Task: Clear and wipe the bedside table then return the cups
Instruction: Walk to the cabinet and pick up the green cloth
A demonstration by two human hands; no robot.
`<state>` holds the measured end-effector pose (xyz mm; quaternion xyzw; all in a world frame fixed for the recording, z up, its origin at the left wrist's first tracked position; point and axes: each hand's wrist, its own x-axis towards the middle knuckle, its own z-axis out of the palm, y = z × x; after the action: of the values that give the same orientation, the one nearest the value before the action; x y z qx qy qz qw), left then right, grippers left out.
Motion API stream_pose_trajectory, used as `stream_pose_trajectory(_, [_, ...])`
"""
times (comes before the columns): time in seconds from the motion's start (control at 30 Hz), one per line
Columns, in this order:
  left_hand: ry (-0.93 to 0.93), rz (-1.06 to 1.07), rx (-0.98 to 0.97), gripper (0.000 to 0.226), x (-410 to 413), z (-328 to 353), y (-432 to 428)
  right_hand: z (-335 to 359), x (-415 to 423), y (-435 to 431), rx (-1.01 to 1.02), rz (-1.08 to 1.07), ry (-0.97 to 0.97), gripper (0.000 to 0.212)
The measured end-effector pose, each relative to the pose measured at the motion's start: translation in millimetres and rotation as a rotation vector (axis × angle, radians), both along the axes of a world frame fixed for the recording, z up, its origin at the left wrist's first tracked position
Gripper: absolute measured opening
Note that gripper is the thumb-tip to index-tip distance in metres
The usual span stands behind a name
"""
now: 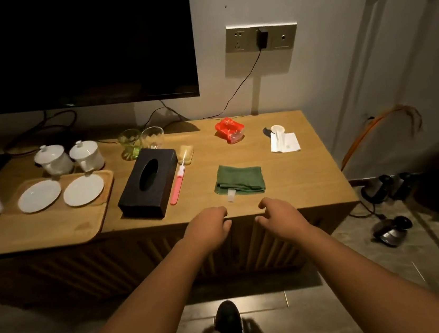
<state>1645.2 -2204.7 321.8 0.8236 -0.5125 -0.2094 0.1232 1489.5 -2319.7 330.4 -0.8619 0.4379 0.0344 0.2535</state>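
Note:
A folded green cloth (239,178) lies on the wooden table (311,180) near its front edge. My left hand (209,227) and my right hand (281,215) hover side by side at that edge, just in front of the cloth, fingers loosely curled, holding nothing. Two white lidded cups (52,157) (87,154) stand at the back left, behind a wooden tray (49,228) that carries two white saucers (39,196) (83,190). A green glass (129,144) and a clear glass (153,137) stand behind a black tissue box (148,183).
A pink toothbrush (177,184) lies beside the tissue box. A red packet (230,130) and white paper items (284,141) sit at the back right. A dark TV screen (71,46) hangs above. Cables and a kettle base (392,231) lie on the floor to the right.

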Motion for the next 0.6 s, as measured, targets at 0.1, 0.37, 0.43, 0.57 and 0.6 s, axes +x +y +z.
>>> stream_pose_trajectory(0.1, [0.008, -0.047, 0.031, 0.038, 32.8, -9.3, -54.4, -11.9, 26.5, -44.8, 0.009, -0.018, 0.041, 0.054])
stream_pose_trajectory(0.37, [0.024, -0.075, 0.065, 0.041, 92.7, -51.2, -169.2, -56.6, 82.9, -149.1, 0.026, -0.024, 0.069, 0.057])
stream_pose_trajectory(0.43, [0.02, -0.063, 0.05, 0.045, 96.4, -61.7, -186.1, -65.8, 94.7, -167.9, -0.004, 0.014, 0.076, 0.06])
stream_pose_trajectory(0.57, [-0.042, -0.039, 0.085, 0.06, 97.9, -81.4, -213.8, -85.2, 113.1, -196.8, -0.046, 0.113, 0.128, 0.068])
stream_pose_trajectory(0.6, [-0.039, -0.048, 0.099, 0.064, 98.6, -85.8, -219.1, -89.8, 115.7, -199.3, -0.056, 0.149, 0.152, 0.067])
